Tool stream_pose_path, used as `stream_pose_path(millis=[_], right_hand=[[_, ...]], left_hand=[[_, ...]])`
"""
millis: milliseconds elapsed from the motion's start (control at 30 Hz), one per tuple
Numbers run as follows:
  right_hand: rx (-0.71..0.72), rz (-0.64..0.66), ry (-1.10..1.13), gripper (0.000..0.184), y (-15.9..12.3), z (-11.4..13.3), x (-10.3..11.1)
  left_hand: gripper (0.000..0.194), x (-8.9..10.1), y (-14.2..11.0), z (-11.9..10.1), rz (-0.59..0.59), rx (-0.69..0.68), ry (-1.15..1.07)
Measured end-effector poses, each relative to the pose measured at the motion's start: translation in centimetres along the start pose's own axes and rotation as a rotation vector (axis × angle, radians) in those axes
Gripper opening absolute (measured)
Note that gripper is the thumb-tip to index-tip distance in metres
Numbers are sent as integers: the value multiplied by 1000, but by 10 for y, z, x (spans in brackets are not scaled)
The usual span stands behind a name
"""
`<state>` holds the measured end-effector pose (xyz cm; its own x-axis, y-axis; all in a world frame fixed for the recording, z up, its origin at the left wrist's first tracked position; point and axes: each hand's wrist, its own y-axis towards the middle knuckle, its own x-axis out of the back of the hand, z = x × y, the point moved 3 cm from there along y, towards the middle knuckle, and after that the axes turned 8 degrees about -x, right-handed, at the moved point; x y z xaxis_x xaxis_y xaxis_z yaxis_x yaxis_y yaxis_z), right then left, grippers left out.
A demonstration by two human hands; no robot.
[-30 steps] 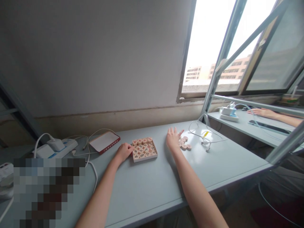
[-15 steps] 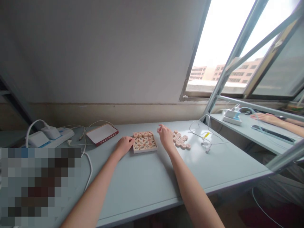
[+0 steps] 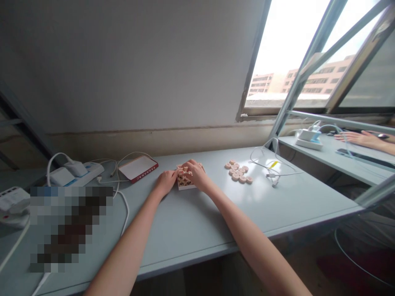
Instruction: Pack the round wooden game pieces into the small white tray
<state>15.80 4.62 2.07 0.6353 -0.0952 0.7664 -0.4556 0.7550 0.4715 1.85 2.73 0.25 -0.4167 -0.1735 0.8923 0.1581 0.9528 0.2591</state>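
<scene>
Working at a pale bench [image 3: 185, 230], a person is bringing the right hand [image 3: 197, 174] over a box [image 3: 187, 188] of round pieces [image 3: 185, 182]. No longer hanging between the box and the loose pieces [image 3: 239, 172], that hand is now arching above the rows, so the work is centring on the box while the loose pieces are lying untouched in a cluster to the right. Its fingers are curling down, and whether they are holding a piece cannot be told. The left hand [image 3: 166, 181] is staying against the box's left side, fingers drawn together; whether it is gripping the wall is not showing. A lid [image 3: 138, 167] is lying to the left, white inside up.
</scene>
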Motion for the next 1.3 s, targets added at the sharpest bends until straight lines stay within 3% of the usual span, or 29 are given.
stream_pose_path(millis=[100, 200, 367, 500, 700, 867, 1000, 1100, 1200, 1300], right_hand=[[-45, -3, -83, 9, 2, -5, 7], [-142, -61, -271, 13, 3, -14, 18], [-543, -267, -584, 32, -7, -62, 45], [-799, -180, -681, 33, -21, -98, 53], [-663, -65, -675, 31, -19, -86, 42], [-552, -67, -638, 31, -13, -70, 34], [-565, -120, -682, 34, -14, -70, 37], [-590, -48, -704, 33, -15, -72, 39], [-528, 9, -687, 28, -14, -70, 40], [-501, -45, -614, 27, -10, -68, 42]], left_hand=[[49, 2, -1, -3, 1, 6, -56], [48, 3, -3, -6, 6, 28, -76], [51, 1, -3, -6, -30, 44, 7], [51, 0, -3, -6, -37, 42, 45], [54, 3, -5, -11, -5, 51, 51], [46, 4, -7, -13, -8, 28, 94], [45, 3, -7, -13, -1, 24, 98], [45, 3, -6, -12, 13, 54, 99], [45, 3, -6, -12, 17, 63, 107], [46, 1, -6, -11, 10, 51, 114]])
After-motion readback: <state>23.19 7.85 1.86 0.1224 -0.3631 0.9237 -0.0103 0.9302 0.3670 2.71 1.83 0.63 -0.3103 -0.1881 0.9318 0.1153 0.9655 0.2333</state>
